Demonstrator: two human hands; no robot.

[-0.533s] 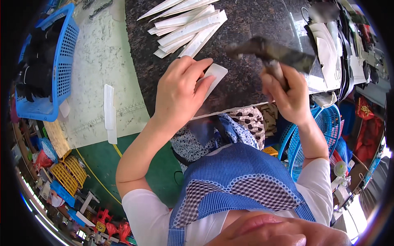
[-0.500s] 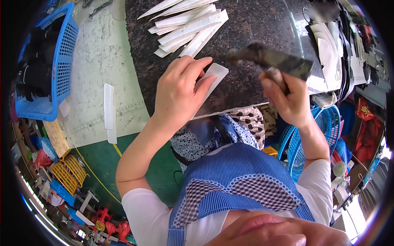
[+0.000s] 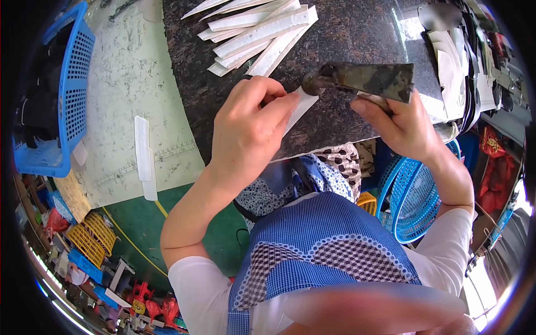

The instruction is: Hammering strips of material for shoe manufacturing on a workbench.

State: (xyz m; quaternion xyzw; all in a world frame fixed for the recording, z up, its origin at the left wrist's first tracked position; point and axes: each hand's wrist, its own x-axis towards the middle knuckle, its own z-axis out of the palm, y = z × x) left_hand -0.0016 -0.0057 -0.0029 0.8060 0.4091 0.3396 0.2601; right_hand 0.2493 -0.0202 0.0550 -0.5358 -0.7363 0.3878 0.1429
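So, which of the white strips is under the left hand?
The single white strip near the dark slab's front edge, pressed by the left hand; the others lie piled farther back.

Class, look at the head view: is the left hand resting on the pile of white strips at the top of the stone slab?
No, the left hand presses a single white piece near the slab's front, apart from the pile.
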